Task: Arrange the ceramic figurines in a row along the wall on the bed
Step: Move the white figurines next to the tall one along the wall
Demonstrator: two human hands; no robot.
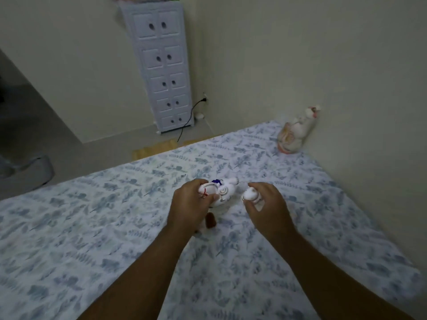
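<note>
My left hand (188,205) grips a white ceramic figurine (223,192) with blue and red trim, held just above the bed (92,227) near its middle. Close to its right, my right hand (265,204) holds a smaller white figurine (249,194), partly hidden by my fingers. A larger cream and pink figurine (294,132) stands upright on the bed's far right corner, touching the wall (346,77). A small brown object (48,221) shows under my left hand (188,205), mostly hidden.
The bed has a white sheet with a blue leaf print. Beyond its far edge are the floor, a tall white drawer cabinet (164,70), a wall socket with a black cable (191,112), and a grey object (25,169) at the left.
</note>
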